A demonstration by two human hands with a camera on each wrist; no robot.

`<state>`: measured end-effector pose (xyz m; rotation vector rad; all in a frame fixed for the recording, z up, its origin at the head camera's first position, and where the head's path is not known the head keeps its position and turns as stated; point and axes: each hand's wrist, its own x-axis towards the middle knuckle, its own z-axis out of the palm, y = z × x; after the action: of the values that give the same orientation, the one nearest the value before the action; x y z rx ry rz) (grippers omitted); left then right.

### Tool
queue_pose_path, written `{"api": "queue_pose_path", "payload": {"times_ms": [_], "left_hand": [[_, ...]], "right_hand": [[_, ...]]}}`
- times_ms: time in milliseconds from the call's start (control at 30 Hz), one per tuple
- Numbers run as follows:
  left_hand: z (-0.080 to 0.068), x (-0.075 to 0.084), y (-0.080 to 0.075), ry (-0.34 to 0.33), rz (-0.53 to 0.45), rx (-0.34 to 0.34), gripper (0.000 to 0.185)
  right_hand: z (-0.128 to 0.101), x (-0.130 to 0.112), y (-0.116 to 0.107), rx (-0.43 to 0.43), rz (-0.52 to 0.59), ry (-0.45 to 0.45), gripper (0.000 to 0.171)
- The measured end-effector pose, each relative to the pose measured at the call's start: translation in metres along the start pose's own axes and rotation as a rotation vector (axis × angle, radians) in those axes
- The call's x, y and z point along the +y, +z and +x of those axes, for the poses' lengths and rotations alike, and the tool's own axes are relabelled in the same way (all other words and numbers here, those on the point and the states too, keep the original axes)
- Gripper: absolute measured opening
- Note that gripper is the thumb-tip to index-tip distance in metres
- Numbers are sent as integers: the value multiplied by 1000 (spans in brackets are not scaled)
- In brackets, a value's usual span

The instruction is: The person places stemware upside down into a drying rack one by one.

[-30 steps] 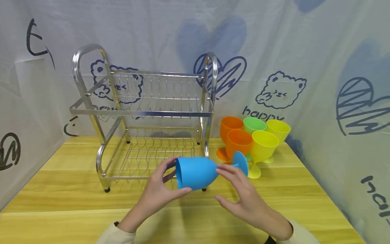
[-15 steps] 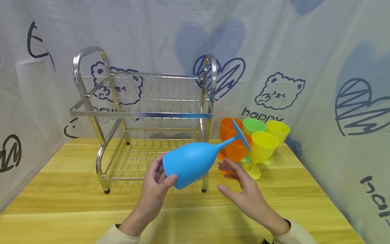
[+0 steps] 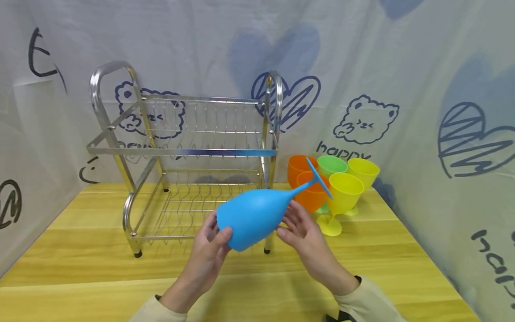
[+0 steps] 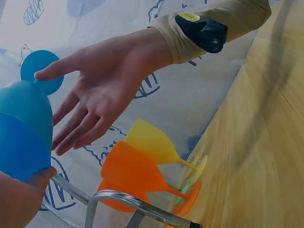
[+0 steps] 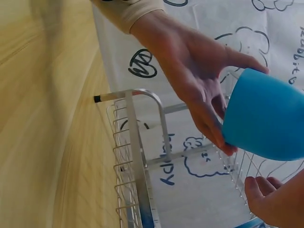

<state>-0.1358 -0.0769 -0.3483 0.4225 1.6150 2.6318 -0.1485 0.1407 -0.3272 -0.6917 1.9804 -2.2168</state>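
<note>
The left hand [image 3: 207, 250] curls its thumb and fingers round the rim end of a blue goblet [image 3: 257, 214], holding it up off the counter [image 3: 80, 264]. The right hand [image 3: 301, 232] lies with its fingers straight and loosely spread against the narrow end of the bowl, near where the stem begins; in the left wrist view this hand [image 4: 102, 85] shows an open palm, and whether its fingertips touch the bowl there I cannot tell. The goblet is smooth, matt plastic in a bright sky blue, with a rounded bowl, a thin stem and a flat round foot. It is tilted, the mouth low and toward the left hand, the foot raised up and to the right. It hangs between the two hands, in front of the lower shelf of a metal dish rack [image 3: 185, 152]. Behind its foot, to the right of the rack, stand five more goblets [image 3: 334, 188] close together on the counter: two orange, one green, two yellow.
</note>
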Motion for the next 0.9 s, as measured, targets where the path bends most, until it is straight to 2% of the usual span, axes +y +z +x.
{"api": "queue_pose_path", "payload": {"times_ms": [100, 200, 367, 467, 600, 733, 833, 900], "left_hand": [[0, -1, 0, -6, 6, -8, 85], [1, -1, 1, -13, 6, -18, 84], [2, -1, 4, -29, 3, -28, 83], [2, -2, 5, -38, -2, -34, 83], [3, -3, 6, -50, -25, -50, 83], [3, -5, 3, -49, -35, -114, 84], [1, -5, -3, -31, 10, -155, 81], [-1, -4, -10, 3, 98, -156, 74]], "right_hand": [[5, 0, 0, -6, 54, -34, 76], [9, 1, -2, -48, 123, -63, 81], [12, 3, -3, -100, 172, -26, 87], [10, 5, -3, -85, 173, -12, 89], [9, 5, -4, -66, 146, -42, 86], [8, 5, -6, -43, 97, -78, 81], [7, 3, -10, -39, 63, -108, 78], [6, 1, -14, -37, 36, -124, 77]]}}
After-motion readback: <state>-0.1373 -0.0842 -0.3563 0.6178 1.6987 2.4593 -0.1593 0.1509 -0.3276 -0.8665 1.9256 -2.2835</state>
